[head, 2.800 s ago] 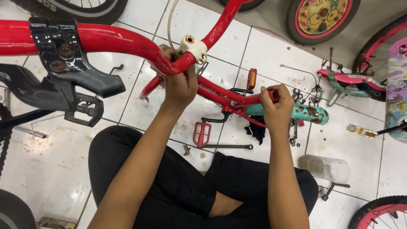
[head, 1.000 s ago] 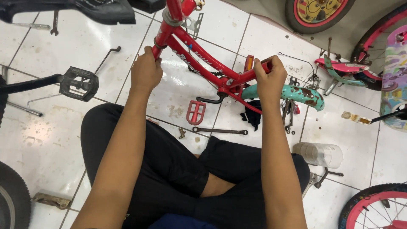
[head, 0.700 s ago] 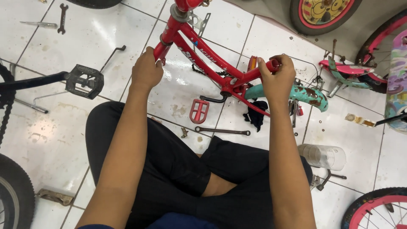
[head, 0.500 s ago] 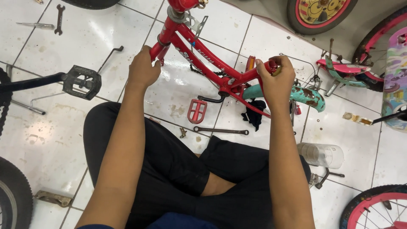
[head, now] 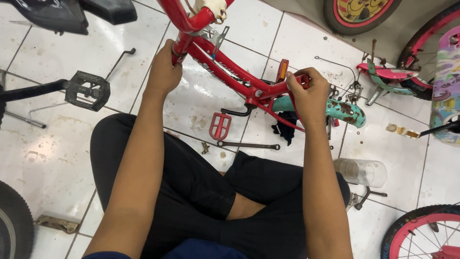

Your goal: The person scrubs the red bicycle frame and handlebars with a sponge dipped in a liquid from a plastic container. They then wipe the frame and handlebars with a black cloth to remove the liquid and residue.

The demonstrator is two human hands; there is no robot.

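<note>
We grip the red bike frame (head: 230, 72) above the tiled floor (head: 57, 158). Left hand (head: 164, 72) fingers wrap its front tube; right hand (head: 310, 93) fingers clasp its rear end.

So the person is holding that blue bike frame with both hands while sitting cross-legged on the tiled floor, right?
Not quite: the bike frame is red, not blue, as the head view shows. The rest holds: the left hand and right hand both grip it, and the person sits cross-legged on the tiled floor.
</note>
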